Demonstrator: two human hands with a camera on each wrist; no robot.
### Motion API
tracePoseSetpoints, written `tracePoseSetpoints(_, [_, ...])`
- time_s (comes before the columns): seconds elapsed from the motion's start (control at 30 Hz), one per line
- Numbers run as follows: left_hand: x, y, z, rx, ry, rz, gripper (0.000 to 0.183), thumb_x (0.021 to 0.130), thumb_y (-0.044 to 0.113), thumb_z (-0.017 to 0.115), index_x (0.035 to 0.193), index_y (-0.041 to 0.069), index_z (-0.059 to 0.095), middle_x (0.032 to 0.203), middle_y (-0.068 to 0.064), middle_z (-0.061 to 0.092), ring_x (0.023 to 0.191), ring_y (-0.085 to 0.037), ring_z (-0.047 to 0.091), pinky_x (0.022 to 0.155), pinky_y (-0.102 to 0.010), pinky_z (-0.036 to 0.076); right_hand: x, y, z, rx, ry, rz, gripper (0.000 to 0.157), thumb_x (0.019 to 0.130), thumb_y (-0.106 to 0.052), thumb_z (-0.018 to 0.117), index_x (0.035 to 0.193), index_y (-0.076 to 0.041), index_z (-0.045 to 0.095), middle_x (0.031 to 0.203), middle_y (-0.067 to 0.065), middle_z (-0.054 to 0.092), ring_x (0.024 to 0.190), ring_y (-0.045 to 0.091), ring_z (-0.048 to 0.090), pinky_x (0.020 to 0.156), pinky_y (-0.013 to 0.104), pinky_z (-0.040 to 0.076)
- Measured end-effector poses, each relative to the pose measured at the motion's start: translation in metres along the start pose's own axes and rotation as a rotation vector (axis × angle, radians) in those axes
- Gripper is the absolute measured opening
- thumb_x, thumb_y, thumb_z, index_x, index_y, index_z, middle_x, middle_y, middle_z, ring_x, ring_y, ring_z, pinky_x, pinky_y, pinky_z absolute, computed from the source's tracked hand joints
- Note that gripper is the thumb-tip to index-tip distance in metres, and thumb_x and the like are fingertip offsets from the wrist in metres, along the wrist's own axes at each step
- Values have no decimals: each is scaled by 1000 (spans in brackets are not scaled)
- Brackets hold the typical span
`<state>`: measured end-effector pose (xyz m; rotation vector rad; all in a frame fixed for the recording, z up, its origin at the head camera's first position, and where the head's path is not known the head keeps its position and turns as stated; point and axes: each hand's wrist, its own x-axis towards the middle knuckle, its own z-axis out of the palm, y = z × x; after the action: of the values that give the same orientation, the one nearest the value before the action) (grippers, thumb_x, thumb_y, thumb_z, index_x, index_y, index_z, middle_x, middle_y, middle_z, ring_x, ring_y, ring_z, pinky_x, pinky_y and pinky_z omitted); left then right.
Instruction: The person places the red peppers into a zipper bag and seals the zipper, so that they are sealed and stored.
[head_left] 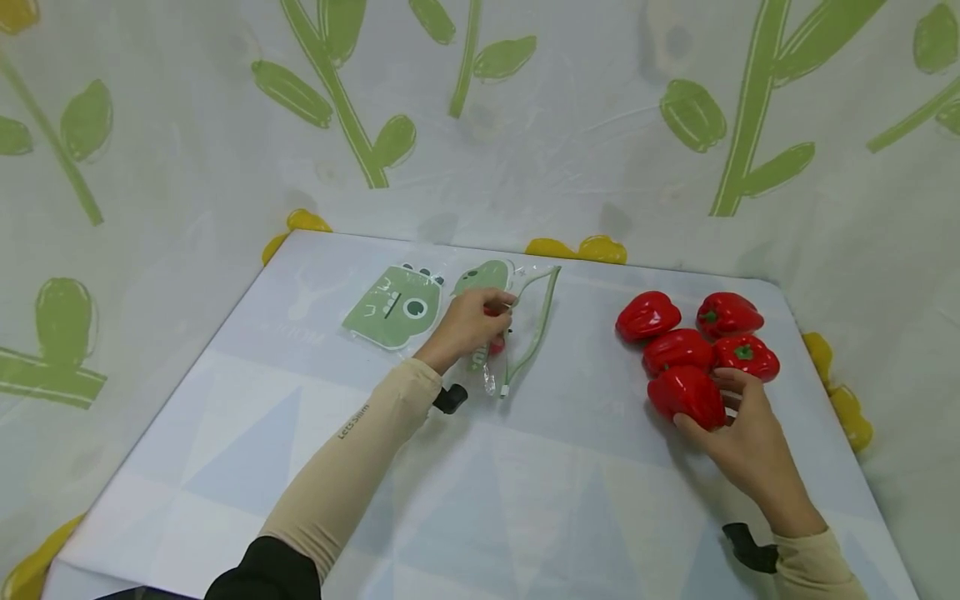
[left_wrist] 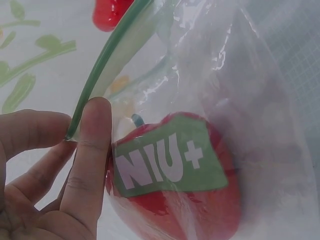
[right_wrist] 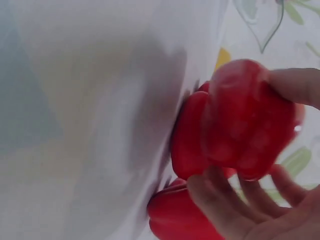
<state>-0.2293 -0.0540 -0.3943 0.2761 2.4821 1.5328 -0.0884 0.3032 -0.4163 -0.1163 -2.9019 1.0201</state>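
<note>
While the left hand point(head_left: 467, 325) pinches the green rim point(left_wrist: 100, 66) of a clear printed plastic bag point(left_wrist: 210, 95), one red pepper point(left_wrist: 175, 212) inside beside those fingertips, the right hand point(head_left: 746, 446) grips a glossy red bell pepper point(head_left: 684, 395), four similar peppers point(head_left: 677, 350) just beyond its fingers.

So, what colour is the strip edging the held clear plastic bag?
Green; the thin strip shows best in the left wrist view.

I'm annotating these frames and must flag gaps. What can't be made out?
Head view: most of the bagged pepper, hidden by the left hand.
Left wrist view: the full shape of the red object, cut off by the top edge.
Right wrist view: parts of the rear peppers, hidden by the held pepper.
</note>
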Motion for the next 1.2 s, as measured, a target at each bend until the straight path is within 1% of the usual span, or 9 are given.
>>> tracePoseSetpoints(0.1, [0,-1,0,-5,0,0,35,96,10,63,131,5,66,107,-8,68,72,-21,69,69,-30,60,-2,-2,1,40,52,-22,92,80,-19,87,148,3,29,140,33,41,121,55,44,86,69,51])
tracePoseSetpoints(0.2, [-1,-2,-1,-8,3,-2,34,96,11,63,130,5,67,106,-7,69,71,-20,69,69,-30,60,-3,-2,2,67,108,-52,85,81,-20,86,146,0,34,140,29,46,121,52,48,83,40,60])
tracePoseSetpoints(0.27, [-2,-2,-2,-8,4,-6,34,96,11,63,130,6,67,105,-7,69,71,-20,69,69,-29,59,-2,-1,3,98,133,-62,83,82,-22,86,146,-2,37,141,26,48,122,49,49,79,19,54])
tracePoseSetpoints(0.33, [-2,-2,-3,-15,6,-11,33,96,12,64,129,7,68,104,-7,69,71,-20,69,69,-30,59,-2,-1,4,138,151,-61,81,83,-23,86,146,-5,39,143,22,48,124,46,50,75,6,44])
tracePoseSetpoints(0.43, [-2,-2,-2,-24,4,-19,33,96,12,64,128,8,68,105,-6,70,71,-20,69,70,-31,60,0,-3,5,207,168,-50,77,86,-24,84,148,-9,41,146,17,48,126,41,49,78,5,46])
tracePoseSetpoints(0.6, [-2,-1,-2,-19,4,-17,32,96,12,64,127,10,68,105,-6,69,72,-20,69,70,-30,60,4,-5,10,296,188,-65,70,88,-22,81,149,-15,47,145,12,50,124,26,50,81,7,48])
tracePoseSetpoints(0.8, [-2,0,-2,-21,-9,-9,34,96,13,63,130,8,66,106,-7,68,73,-21,69,71,-31,60,9,-10,17,338,188,-112,66,89,-19,80,148,-18,52,142,10,53,116,11,52,81,8,49])
tracePoseSetpoints(0.97, [-2,1,-2,-22,-1,-10,32,96,12,63,128,9,67,106,-6,68,74,-21,69,71,-32,60,15,-16,24,378,166,-115,65,90,-21,80,148,-20,52,144,8,52,119,15,51,82,10,50])
tracePoseSetpoints(1.2, [-3,2,-1,-24,-15,-7,30,96,12,63,126,11,68,107,-6,68,76,-22,69,75,-36,60,21,-26,33,402,116,-73,69,90,-30,79,150,-20,48,145,8,51,124,23,48,82,9,49])
